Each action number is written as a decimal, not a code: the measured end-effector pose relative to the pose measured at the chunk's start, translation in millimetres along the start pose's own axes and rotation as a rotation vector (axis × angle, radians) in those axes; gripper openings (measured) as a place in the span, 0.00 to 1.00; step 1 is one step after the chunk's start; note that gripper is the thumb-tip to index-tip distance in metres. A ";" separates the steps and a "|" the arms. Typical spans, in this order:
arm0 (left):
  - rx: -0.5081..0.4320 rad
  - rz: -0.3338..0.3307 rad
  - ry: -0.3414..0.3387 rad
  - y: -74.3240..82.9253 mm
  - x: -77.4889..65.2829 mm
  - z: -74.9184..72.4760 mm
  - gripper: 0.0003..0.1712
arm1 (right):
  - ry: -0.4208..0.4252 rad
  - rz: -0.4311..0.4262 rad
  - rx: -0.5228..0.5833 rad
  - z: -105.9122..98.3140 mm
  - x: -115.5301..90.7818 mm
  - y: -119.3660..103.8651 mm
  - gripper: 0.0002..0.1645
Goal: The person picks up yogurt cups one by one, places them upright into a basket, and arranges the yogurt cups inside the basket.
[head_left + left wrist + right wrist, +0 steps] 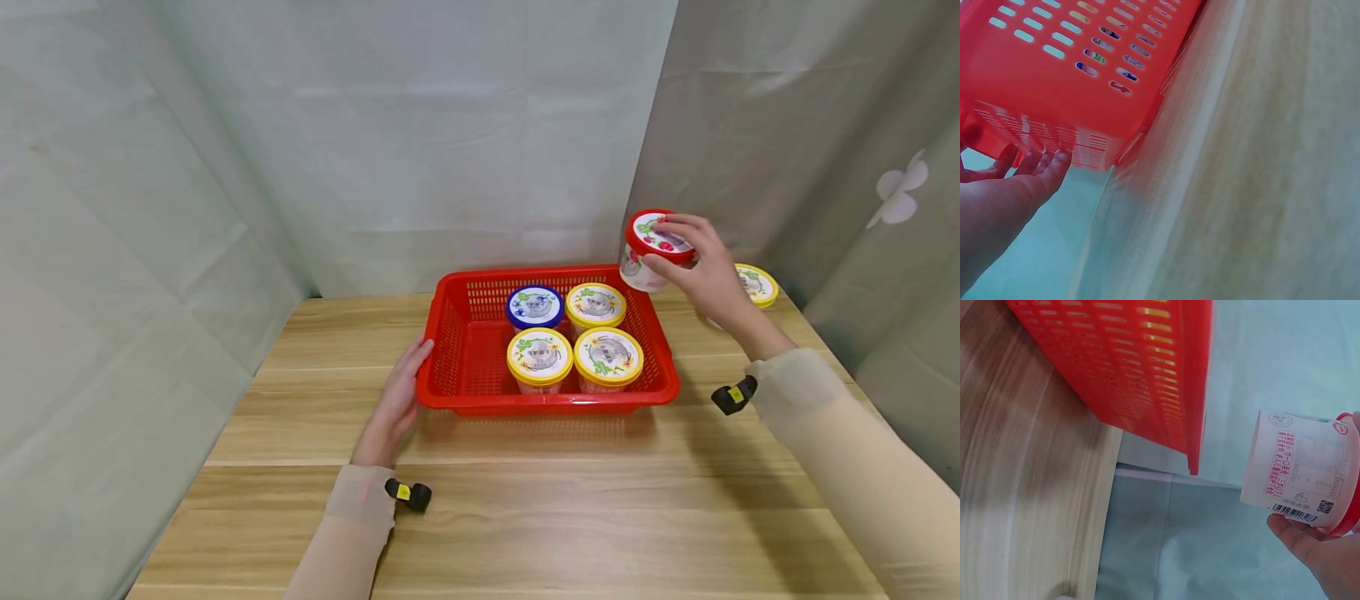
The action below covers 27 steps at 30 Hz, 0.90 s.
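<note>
By basket (555,402), R hand (705,262) grips red-lid cup (643,247) high, prob for rim clearance; L hand (397,392) holds basket, prob steadying.

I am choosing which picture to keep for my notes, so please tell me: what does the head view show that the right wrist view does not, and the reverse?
Head view only: the left hand at the red basket, the blue-lidded tub inside it, and the white flower shape on the curtain.
Right wrist view only: the barcode and square code on the red-lidded tub.
Both: the right hand holding that tub, the basket, the wooden tabletop and the curtain.
</note>
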<state>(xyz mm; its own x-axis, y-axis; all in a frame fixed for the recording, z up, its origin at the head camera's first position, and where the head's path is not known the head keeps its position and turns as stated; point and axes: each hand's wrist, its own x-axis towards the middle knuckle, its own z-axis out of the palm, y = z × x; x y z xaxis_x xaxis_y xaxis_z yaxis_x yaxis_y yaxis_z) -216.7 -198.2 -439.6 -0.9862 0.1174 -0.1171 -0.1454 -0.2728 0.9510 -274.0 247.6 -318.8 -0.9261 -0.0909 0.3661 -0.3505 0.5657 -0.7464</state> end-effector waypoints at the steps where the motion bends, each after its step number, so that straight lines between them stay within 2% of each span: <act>1: 0.003 -0.002 -0.001 0.2 -0.2 -0.2 0.32 | -0.001 0.000 0.002 0.9 0.9 -0.9 0.33; 10: 0.034 -0.013 -0.010 2.0 -1.0 -1.1 0.33 | -0.018 -0.011 0.031 8.3 7.2 -10.4 0.32; 27: 0.017 -0.025 0.000 2.7 -1.8 0.1 0.33 | -0.084 -0.041 0.055 33.1 19.8 -27.3 0.33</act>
<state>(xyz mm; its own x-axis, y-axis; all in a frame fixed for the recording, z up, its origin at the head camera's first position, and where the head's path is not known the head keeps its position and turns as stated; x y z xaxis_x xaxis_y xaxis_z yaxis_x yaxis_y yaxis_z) -215.3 -199.1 -436.8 -0.9823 0.1244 -0.1404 -0.1683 -0.2538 0.9525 -287.3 203.2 -309.5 -0.9186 -0.1829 0.3504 -0.3932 0.5143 -0.7622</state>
